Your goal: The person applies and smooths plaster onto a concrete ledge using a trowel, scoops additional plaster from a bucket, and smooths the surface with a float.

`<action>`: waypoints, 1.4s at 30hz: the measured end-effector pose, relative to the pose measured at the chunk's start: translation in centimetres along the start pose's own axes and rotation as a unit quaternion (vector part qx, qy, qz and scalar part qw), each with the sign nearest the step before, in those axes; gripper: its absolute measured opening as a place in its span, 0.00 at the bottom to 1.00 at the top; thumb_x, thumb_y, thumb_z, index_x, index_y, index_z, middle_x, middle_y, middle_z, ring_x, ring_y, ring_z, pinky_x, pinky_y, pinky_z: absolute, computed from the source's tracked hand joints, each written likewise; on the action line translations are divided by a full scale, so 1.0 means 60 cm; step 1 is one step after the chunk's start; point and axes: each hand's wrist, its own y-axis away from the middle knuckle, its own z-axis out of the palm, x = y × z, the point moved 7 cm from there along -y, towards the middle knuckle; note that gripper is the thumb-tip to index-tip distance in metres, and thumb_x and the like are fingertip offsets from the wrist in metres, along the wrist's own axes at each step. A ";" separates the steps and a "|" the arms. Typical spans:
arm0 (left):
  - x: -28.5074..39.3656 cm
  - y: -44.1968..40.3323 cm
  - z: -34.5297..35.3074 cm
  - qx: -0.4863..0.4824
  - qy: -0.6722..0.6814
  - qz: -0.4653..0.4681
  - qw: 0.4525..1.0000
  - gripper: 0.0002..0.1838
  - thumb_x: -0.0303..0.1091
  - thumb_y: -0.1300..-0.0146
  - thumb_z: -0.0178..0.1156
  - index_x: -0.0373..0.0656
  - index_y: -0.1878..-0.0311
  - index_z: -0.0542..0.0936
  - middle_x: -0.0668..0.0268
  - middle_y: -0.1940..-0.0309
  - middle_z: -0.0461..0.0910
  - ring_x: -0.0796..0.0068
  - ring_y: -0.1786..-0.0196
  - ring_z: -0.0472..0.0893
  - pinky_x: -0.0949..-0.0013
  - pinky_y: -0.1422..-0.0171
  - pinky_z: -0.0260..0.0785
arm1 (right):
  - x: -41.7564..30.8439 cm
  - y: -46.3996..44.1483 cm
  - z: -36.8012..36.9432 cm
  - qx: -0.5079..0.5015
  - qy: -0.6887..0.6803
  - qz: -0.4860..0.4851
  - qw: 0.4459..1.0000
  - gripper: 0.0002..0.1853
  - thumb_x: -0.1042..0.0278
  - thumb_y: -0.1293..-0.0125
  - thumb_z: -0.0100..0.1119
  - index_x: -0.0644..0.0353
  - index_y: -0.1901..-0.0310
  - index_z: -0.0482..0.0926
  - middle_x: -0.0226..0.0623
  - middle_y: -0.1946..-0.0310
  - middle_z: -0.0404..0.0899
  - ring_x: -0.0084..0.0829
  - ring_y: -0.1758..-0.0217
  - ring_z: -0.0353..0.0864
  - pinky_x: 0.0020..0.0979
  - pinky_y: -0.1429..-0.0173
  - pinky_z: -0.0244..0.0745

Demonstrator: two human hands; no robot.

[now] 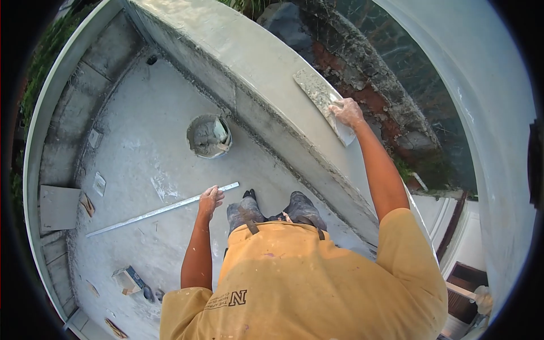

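My right hand (347,112) is closed on a long plastering float (318,101) that lies along the pale, smooth top of the curved wall (266,73). Grey wet mix is smeared over the float's far end. Down on the left, my left hand (211,201) has its fingers curled around a long, thin metal straightedge (153,213), close to its right end. The bar reaches out to the left above the grey floor. Whitish residue coats both hands. How the right hand's fingers wrap the float's grip is partly hidden.
A bucket (209,136) of grey mix with a tool in it stands on the floor (136,164) beside the wall. A flat board (59,208), an opened box (129,280) and sandals (87,204) lie at left. Beyond the wall, the ground drops toward rubble and water.
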 end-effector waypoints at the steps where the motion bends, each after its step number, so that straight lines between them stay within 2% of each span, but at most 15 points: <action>1: -0.029 -0.008 -0.030 0.021 -0.005 -0.015 1.000 0.23 0.44 0.29 0.53 0.41 0.37 0.72 0.57 0.49 0.80 0.63 0.51 0.82 0.61 0.48 0.74 | 0.003 0.012 0.010 -0.025 -0.016 0.004 1.000 0.22 0.54 0.41 0.63 0.61 0.49 0.83 0.51 0.51 0.83 0.45 0.48 0.82 0.38 0.41 0.73; 4: -0.189 -0.015 -0.144 0.144 0.015 -0.129 0.981 0.15 0.39 0.31 0.52 0.42 0.47 0.76 0.60 0.59 0.81 0.67 0.62 0.81 0.63 0.59 0.75 | -0.007 0.123 0.031 -0.163 -0.106 -0.055 0.979 0.23 0.54 0.40 0.64 0.65 0.50 0.83 0.50 0.50 0.83 0.42 0.47 0.82 0.37 0.39 0.72; 6: -0.303 -0.012 -0.196 0.181 0.038 -0.209 0.960 0.15 0.38 0.32 0.51 0.42 0.48 0.75 0.61 0.61 0.79 0.67 0.63 0.80 0.61 0.60 0.74 | 0.058 0.172 0.005 -0.029 -0.119 -0.006 0.992 0.21 0.56 0.37 0.63 0.67 0.51 0.83 0.47 0.54 0.84 0.39 0.49 0.82 0.36 0.42 0.73; 7: -0.346 -0.006 -0.205 0.183 0.052 -0.233 0.954 0.14 0.37 0.32 0.50 0.42 0.48 0.75 0.61 0.63 0.78 0.68 0.64 0.79 0.62 0.63 0.74 | 0.100 0.182 -0.007 0.073 -0.197 0.036 0.977 0.18 0.58 0.34 0.61 0.68 0.56 0.84 0.41 0.67 0.84 0.32 0.65 0.82 0.34 0.58 0.78; 10: -0.371 0.030 -0.166 0.195 0.059 -0.243 0.948 0.13 0.36 0.32 0.50 0.43 0.49 0.75 0.63 0.66 0.77 0.70 0.67 0.78 0.64 0.66 0.72 | 0.169 0.155 -0.001 0.059 -0.269 0.286 0.918 0.17 0.58 0.33 0.60 0.68 0.65 0.84 0.33 0.80 0.75 0.25 0.81 0.74 0.32 0.77 0.71; 11: -0.369 0.036 -0.144 0.184 0.038 -0.228 0.956 0.14 0.37 0.33 0.51 0.43 0.48 0.75 0.63 0.64 0.78 0.69 0.65 0.80 0.66 0.65 0.73 | 0.144 0.123 0.008 0.092 -0.240 0.244 0.935 0.19 0.58 0.32 0.59 0.67 0.71 0.83 0.28 0.86 0.66 0.22 0.89 0.65 0.31 0.86 0.61; 17: -0.098 0.036 0.098 0.072 0.077 -0.056 0.993 0.20 0.44 0.31 0.55 0.39 0.43 0.76 0.58 0.56 0.82 0.68 0.57 0.83 0.66 0.55 0.76 | -0.122 -0.096 0.033 -0.005 -0.188 0.083 0.979 0.21 0.57 0.34 0.59 0.67 0.77 0.81 0.33 0.89 0.70 0.27 0.89 0.69 0.36 0.82 0.65; 22: 0.107 0.065 0.202 0.017 0.039 0.065 0.997 0.23 0.45 0.28 0.53 0.37 0.40 0.75 0.56 0.53 0.82 0.69 0.54 0.83 0.68 0.52 0.76 | -0.285 -0.156 0.052 -0.128 -0.175 -0.065 0.974 0.19 0.55 0.35 0.60 0.67 0.63 0.86 0.47 0.73 0.83 0.34 0.76 0.81 0.36 0.68 0.76; 23: 0.109 0.066 0.195 0.036 0.031 0.073 0.996 0.22 0.43 0.29 0.53 0.36 0.41 0.76 0.56 0.54 0.83 0.71 0.55 0.83 0.70 0.55 0.76 | -0.292 -0.173 0.030 -0.082 -0.132 -0.145 0.977 0.19 0.55 0.36 0.61 0.65 0.59 0.86 0.49 0.66 0.84 0.36 0.68 0.84 0.36 0.60 0.77; 24: 0.100 0.070 0.179 0.058 0.037 0.074 0.995 0.22 0.43 0.29 0.53 0.36 0.41 0.77 0.56 0.54 0.83 0.71 0.55 0.83 0.70 0.55 0.76 | -0.286 -0.191 0.004 -0.037 -0.088 -0.223 0.970 0.19 0.56 0.37 0.62 0.64 0.55 0.85 0.51 0.60 0.85 0.38 0.60 0.86 0.35 0.52 0.78; 25: 0.085 0.075 0.156 0.079 0.042 0.075 0.993 0.22 0.43 0.29 0.53 0.36 0.41 0.77 0.56 0.54 0.83 0.71 0.55 0.83 0.69 0.55 0.76 | -0.262 -0.222 -0.013 -0.062 -0.115 -0.168 0.977 0.17 0.58 0.38 0.63 0.61 0.54 0.85 0.48 0.56 0.85 0.38 0.52 0.85 0.34 0.42 0.74; 28: -0.008 0.090 0.076 0.159 0.082 0.024 0.984 0.22 0.45 0.30 0.54 0.39 0.41 0.76 0.59 0.54 0.82 0.71 0.55 0.83 0.68 0.55 0.75 | -0.227 -0.293 -0.031 -0.122 -0.016 -0.159 0.980 0.16 0.59 0.38 0.63 0.58 0.53 0.86 0.44 0.59 0.86 0.36 0.54 0.86 0.33 0.45 0.75; 35: -0.402 0.156 -0.018 0.257 0.120 -0.250 0.926 0.16 0.43 0.34 0.56 0.45 0.49 0.77 0.64 0.60 0.80 0.70 0.61 0.82 0.66 0.62 0.75 | -0.174 -0.129 0.012 -0.231 -0.002 -0.230 0.945 0.22 0.54 0.44 0.67 0.63 0.53 0.85 0.50 0.54 0.84 0.41 0.49 0.83 0.38 0.41 0.73; 40: -0.395 0.178 0.015 0.233 0.091 -0.223 0.942 0.17 0.41 0.31 0.53 0.43 0.45 0.76 0.63 0.59 0.81 0.71 0.61 0.82 0.66 0.61 0.75 | -0.207 -0.310 -0.034 -0.149 -0.004 -0.171 0.974 0.23 0.46 0.38 0.63 0.58 0.55 0.86 0.47 0.59 0.86 0.41 0.54 0.84 0.39 0.46 0.74; 42: -0.335 0.161 0.025 0.229 0.093 -0.182 0.952 0.18 0.43 0.30 0.54 0.43 0.43 0.76 0.63 0.58 0.81 0.70 0.60 0.82 0.66 0.60 0.76 | -0.258 -0.390 -0.029 -0.060 0.063 -0.268 0.960 0.23 0.45 0.35 0.59 0.60 0.57 0.86 0.44 0.64 0.86 0.35 0.62 0.84 0.35 0.52 0.76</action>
